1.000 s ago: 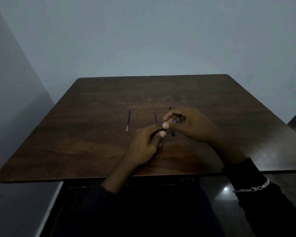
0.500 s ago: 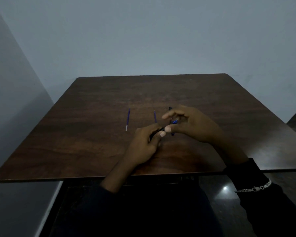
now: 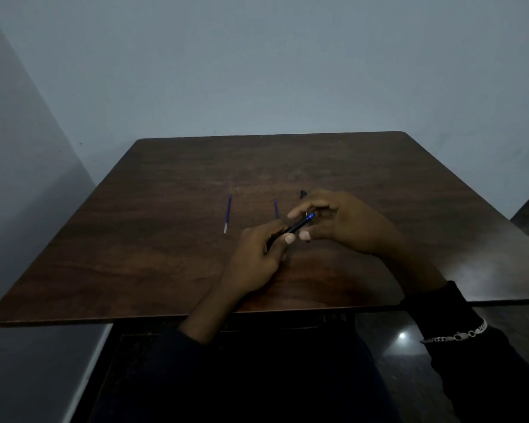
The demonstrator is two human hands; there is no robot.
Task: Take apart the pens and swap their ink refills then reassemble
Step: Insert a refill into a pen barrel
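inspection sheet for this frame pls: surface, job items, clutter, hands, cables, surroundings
Surface: dark brown wooden table, dimly lit, bare apart from pen parts.
Job's things: thin blue ink refill with pale tip lying alone at left of centre; second thin blue refill lying beside the hands; dark pen barrel with blue end held off the table; black pen part partly hidden behind the right hand.
Clutter: nothing seen.
Grippers: left hand pinches the barrel; right hand works at its blue end.
Cables: nothing seen.
Surroundings: plain grey wall; silver chain bracelet over dark sleeve.
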